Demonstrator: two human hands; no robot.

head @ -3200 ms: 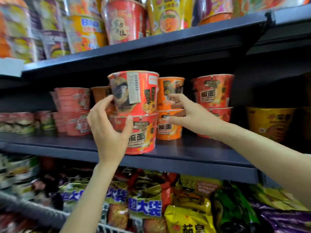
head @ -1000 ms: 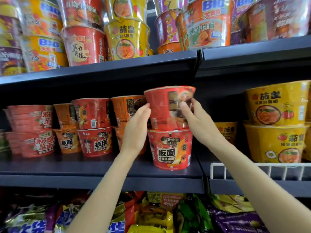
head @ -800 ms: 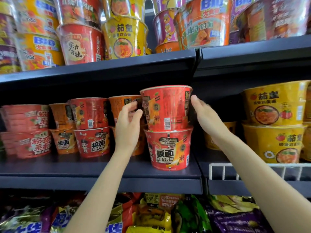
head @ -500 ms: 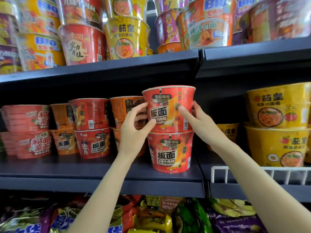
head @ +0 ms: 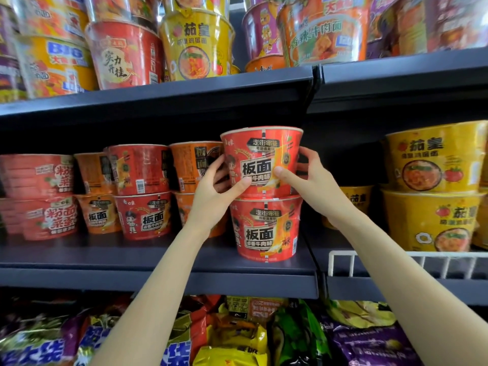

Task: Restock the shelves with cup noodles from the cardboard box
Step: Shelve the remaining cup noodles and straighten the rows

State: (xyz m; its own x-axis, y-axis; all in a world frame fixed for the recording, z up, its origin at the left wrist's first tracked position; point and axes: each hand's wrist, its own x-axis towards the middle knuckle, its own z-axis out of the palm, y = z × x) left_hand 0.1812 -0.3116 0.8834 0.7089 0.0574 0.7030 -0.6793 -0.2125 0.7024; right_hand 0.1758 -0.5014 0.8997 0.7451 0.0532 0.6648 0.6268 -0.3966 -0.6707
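A red noodle bowl (head: 264, 151) sits stacked on a second red noodle bowl (head: 265, 231) near the front of the dark middle shelf (head: 158, 260). My left hand (head: 214, 191) grips the top bowl's left side, thumb across its front label. My right hand (head: 309, 178) holds its right side, thumb on the label too. The label faces me squarely. The cardboard box is not in view.
More red and orange bowls (head: 142, 191) stand stacked further back to the left. Yellow bowls (head: 433, 186) fill the right bay behind a white wire guard (head: 396, 262). The upper shelf (head: 184, 91) hangs just above the stack. Snack bags (head: 237, 336) lie below.
Both hands have turned the top bowl on the stack until its printed label faces front. They now close around its sides with thumbs on the label.
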